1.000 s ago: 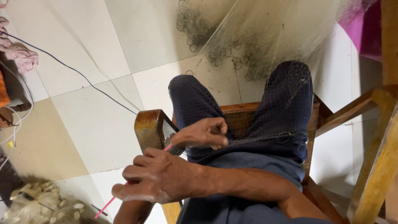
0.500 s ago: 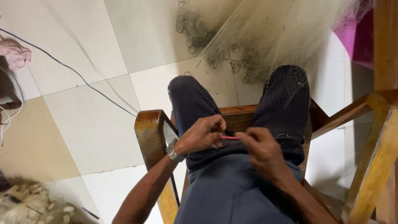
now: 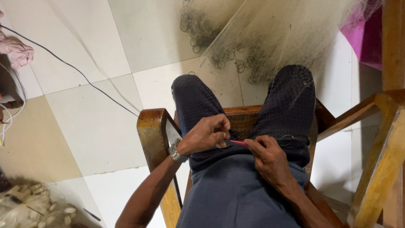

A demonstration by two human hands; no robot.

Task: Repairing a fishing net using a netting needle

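Hands are meeting at the centre of the frame, over our lap: our left hand (image 3: 209, 136) is pinching the fine fishing net (image 3: 291, 38) closed, and our right hand (image 3: 270, 156) is gripping a thin red netting needle (image 3: 238, 142) between its fingertips. We are sitting on a wooden chair (image 3: 154, 131), the net spreading from our knees toward the upper right. A dark cable (image 3: 76, 69) is crossing the tiled floor (image 3: 97, 126) at upper left.
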